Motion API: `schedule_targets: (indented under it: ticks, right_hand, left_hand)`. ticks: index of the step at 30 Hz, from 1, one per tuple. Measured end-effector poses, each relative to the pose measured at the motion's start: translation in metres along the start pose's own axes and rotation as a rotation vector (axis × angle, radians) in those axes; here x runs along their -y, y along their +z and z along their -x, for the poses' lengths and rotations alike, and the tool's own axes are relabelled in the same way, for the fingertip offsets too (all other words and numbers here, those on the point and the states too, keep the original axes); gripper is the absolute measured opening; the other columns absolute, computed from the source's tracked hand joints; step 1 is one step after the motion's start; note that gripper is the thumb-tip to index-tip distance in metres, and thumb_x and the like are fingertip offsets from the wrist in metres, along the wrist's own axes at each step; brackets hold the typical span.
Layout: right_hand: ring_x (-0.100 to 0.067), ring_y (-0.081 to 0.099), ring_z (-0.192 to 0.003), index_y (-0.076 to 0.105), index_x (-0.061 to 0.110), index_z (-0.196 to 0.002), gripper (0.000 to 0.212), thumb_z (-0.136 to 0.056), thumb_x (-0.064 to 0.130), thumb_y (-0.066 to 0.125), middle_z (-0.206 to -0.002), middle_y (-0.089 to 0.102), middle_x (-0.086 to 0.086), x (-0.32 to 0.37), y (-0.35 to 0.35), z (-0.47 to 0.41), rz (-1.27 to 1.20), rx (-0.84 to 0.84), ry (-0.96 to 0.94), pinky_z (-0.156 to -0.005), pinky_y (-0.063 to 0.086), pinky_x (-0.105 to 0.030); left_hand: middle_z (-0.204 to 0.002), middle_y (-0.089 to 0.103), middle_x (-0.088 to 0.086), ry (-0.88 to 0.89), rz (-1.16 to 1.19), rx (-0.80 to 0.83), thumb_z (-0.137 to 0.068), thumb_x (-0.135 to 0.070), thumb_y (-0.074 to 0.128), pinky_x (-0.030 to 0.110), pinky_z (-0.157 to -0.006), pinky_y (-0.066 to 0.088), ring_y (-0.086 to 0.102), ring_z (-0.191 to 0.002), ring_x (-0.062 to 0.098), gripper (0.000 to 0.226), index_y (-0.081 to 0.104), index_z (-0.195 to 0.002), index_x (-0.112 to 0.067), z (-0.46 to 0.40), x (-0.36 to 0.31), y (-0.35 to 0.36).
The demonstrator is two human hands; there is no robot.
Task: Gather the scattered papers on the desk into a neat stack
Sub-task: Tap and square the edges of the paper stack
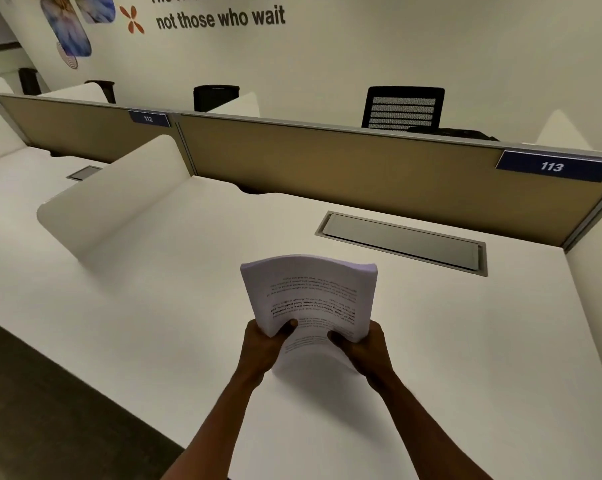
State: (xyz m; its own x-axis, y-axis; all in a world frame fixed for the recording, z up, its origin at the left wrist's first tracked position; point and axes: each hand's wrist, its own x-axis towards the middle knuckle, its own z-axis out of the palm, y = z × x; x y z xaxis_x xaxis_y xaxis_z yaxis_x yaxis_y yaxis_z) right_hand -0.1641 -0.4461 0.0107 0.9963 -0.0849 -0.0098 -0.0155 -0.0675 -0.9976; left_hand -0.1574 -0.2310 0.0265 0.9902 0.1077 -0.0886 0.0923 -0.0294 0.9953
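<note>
A thick stack of printed white papers (310,292) stands tilted up above the white desk (154,323), its top edge bowed and its text upside down to me. My left hand (263,344) grips its lower left corner, thumb on the front sheet. My right hand (362,344) grips the lower right corner the same way. The bottom of the stack is blurred near the desk surface; I cannot tell whether it touches. No loose sheets show elsewhere on the desk.
A grey cable hatch (401,242) is set into the desk behind the stack. A tan partition (327,161) with a "113" label (552,166) closes the back. A white side divider (119,199) stands at left. Black chairs (401,107) sit beyond.
</note>
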Motion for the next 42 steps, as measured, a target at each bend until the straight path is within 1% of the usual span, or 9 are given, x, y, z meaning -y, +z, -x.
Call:
schedule_targets:
  ticks: [8,13,16,20,24,30,34,37,42]
  right_hand:
    - [-0.014,0.069,-0.092,0.066,0.045,-0.095,0.039,-0.076,0.015,0.082,-0.101,0.072,0.012,-0.005,-0.007,-0.005,0.099,-0.021,-0.006,-0.073,0.062,-0.030]
    - [-0.024,0.069,-0.089,0.071,0.022,-0.101,0.027,-0.078,0.017,0.082,-0.098,0.072,0.000,-0.002,-0.014,-0.012,0.180,-0.033,-0.008,-0.072,0.062,-0.032]
    - [-0.020,0.068,-0.081,0.073,0.013,-0.104,0.028,-0.078,0.019,0.082,-0.093,0.071,0.001,0.012,-0.024,-0.020,0.308,-0.011,-0.074,-0.063,0.055,-0.015]
    - [-0.024,0.069,-0.082,0.074,0.010,-0.105,0.029,-0.077,0.018,0.081,-0.094,0.073,-0.004,0.038,-0.036,-0.032,0.465,0.033,-0.132,-0.066,0.054,-0.023]
    - [-0.028,0.070,-0.089,0.073,0.011,-0.111,0.035,-0.077,0.021,0.079,-0.105,0.075,-0.008,0.071,-0.042,-0.044,0.610,0.165,-0.153,-0.077,0.059,-0.038]
    - [-0.022,0.068,-0.088,0.074,0.021,-0.110,0.035,-0.075,0.024,0.076,-0.108,0.075,-0.003,0.117,-0.043,-0.048,0.800,0.358,-0.229,-0.080,0.058,-0.036]
    - [-0.018,0.067,-0.086,0.074,0.025,-0.105,0.032,-0.073,0.025,0.074,-0.102,0.076,0.002,0.139,-0.042,-0.048,0.925,0.423,-0.287,-0.079,0.057,-0.035]
    - [-0.017,0.067,-0.085,0.074,0.027,-0.103,0.031,-0.072,0.025,0.075,-0.100,0.075,0.003,0.146,-0.043,-0.049,0.962,0.442,-0.300,-0.076,0.056,-0.032]
    - [-0.006,0.070,-0.085,0.073,0.029,-0.100,0.037,-0.069,0.045,0.083,-0.097,0.075,0.011,0.150,-0.074,-0.058,0.791,0.568,-0.187,-0.073,0.058,-0.026]
  left_hand:
    - [-0.097,0.078,0.000,-0.034,-0.023,-0.030,-0.080,-0.023,0.081,0.041,-0.075,0.064,0.075,-0.091,0.021,0.021,0.075,-0.101,-0.026,0.002,0.008,0.009]
    - [-0.098,0.078,-0.003,-0.017,-0.050,-0.048,-0.076,-0.034,0.082,0.040,-0.075,0.064,0.073,-0.096,0.028,0.025,0.073,-0.100,-0.032,0.003,-0.001,0.007]
    - [-0.129,0.065,-0.002,0.100,-0.138,-0.177,-0.075,-0.033,0.086,0.036,-0.087,0.060,0.065,-0.114,0.021,0.068,0.056,-0.136,-0.027,0.001,-0.022,0.002]
    - [-0.160,0.030,0.004,0.550,-0.569,-0.448,-0.077,-0.047,0.078,0.022,-0.120,0.024,0.026,-0.148,0.014,0.103,0.021,-0.158,-0.018,-0.012,-0.074,-0.015]
    - [-0.166,0.017,0.000,0.788,-0.816,-0.237,-0.079,-0.050,0.075,0.020,-0.123,0.011,0.011,-0.154,0.018,0.106,0.016,-0.159,-0.016,-0.031,-0.133,-0.025]
    - [-0.161,0.034,-0.001,0.495,-0.827,0.145,-0.065,-0.047,0.087,0.040,-0.117,0.029,0.031,-0.148,0.021,0.122,0.011,-0.159,-0.029,-0.059,-0.186,-0.038]
    - [-0.152,0.045,-0.009,0.364,-0.734,0.229,-0.070,-0.038,0.088,0.035,-0.106,0.039,0.047,-0.131,0.014,0.102,0.028,-0.153,-0.035,-0.061,-0.182,-0.037]
    - [-0.110,0.074,-0.008,0.240,-0.569,0.295,-0.069,-0.039,0.083,0.038,-0.086,0.058,0.070,-0.098,0.018,0.050,0.067,-0.116,-0.031,-0.061,-0.169,-0.040]
    - [-0.084,0.078,-0.009,0.242,-0.297,0.155,-0.071,-0.036,0.080,0.015,-0.055,0.051,0.073,-0.070,0.010,0.009,0.079,-0.079,-0.035,-0.054,-0.138,-0.047]
